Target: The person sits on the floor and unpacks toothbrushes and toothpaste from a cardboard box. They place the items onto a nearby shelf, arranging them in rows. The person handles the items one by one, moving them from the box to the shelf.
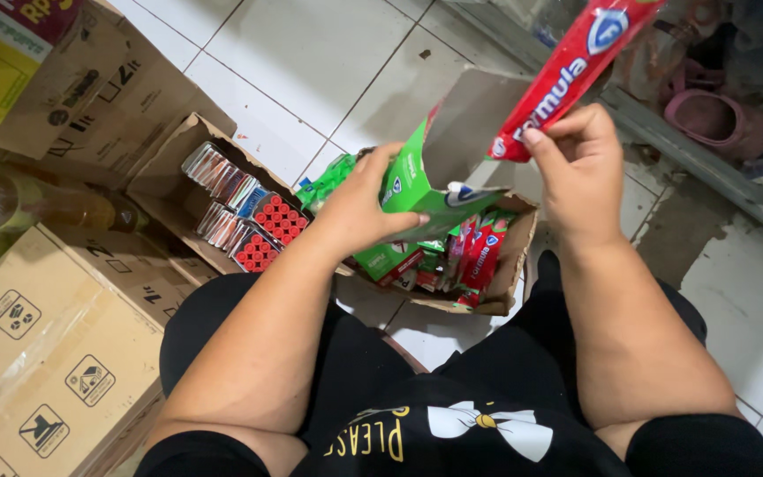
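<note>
Tube end pinched in right hand (581, 163): long red plastic toothpaste tube (567, 75) slants up and away, its base at the open flap of the green cardboard carton (417, 190), which left hand (366, 205) clamps.

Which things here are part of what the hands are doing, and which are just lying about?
In use:
left hand holding the open green carton
right hand gripping the red tube
open cardboard box of similar packs below

Lying about:
box of red-capped items
sealed cardboard cartons
bottles
pink sandal
</note>
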